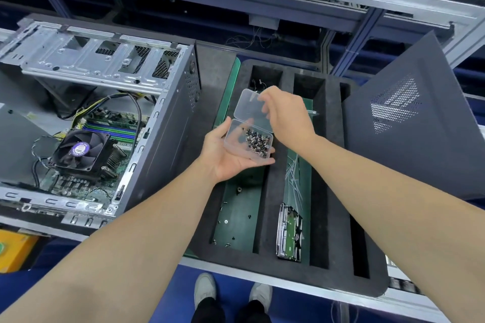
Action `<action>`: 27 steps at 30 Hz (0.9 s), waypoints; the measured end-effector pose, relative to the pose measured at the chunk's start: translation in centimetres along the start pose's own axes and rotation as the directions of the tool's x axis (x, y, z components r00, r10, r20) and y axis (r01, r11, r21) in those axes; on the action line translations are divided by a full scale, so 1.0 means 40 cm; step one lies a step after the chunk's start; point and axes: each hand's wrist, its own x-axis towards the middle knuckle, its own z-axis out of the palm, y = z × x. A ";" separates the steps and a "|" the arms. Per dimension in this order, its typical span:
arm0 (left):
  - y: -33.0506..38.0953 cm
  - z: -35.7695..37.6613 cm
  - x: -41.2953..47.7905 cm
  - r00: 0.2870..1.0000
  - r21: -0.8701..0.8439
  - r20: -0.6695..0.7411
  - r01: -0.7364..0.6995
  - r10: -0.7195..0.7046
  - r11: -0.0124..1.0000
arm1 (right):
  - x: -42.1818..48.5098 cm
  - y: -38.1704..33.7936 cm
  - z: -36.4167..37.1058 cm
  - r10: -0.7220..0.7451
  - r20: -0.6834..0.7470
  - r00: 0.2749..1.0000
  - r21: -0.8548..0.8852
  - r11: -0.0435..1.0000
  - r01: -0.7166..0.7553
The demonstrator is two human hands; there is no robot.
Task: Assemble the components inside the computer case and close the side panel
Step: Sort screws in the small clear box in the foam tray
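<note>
Your left hand (228,158) is palm up above the foam tray (274,191), and its grip is clamped on a clear plastic screw box (236,143): the base sits on your fingers with the thumb along its left side. A heap of small dark screws (258,144) lies in the right half of the box. The hinged lid (249,109) stands open, tilted up and away from you, and your right hand (287,115) has its grip closed on the lid's far right edge, fingertips pinching it. Below the box, the tray's left compartment holds a few loose screws (237,190) on green matting. The next slot to the right holds a bundle of pale cable ties (294,178) and, nearer to you, a hard drive (288,233) standing on its edge. The computer case (160,123) lies on the table (223,266) to the left of the tray with its open side up, showing the motherboard (118,127) and the black CPU fan (78,151). The dark perforated side panel (420,144) is off the case and stands tilted at the tray's right edge, well apart from the case.
</note>
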 end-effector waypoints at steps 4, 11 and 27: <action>0.031 0.003 0.010 0.966 0.338 -0.171 -0.129 0.195 0.932 | 0.002 0.029 0.027 0.102 -0.011 0.995 0.097 0.990 -0.101; 0.008 0.005 0.026 0.849 0.733 -0.199 -0.202 0.490 0.649 | -0.010 0.058 0.074 0.262 -0.125 0.957 0.259 0.940 -0.223; -0.002 -0.023 0.033 0.685 0.815 -0.171 -0.305 0.708 0.492 | -0.028 0.064 0.137 0.524 0.141 0.840 0.632 0.605 -0.483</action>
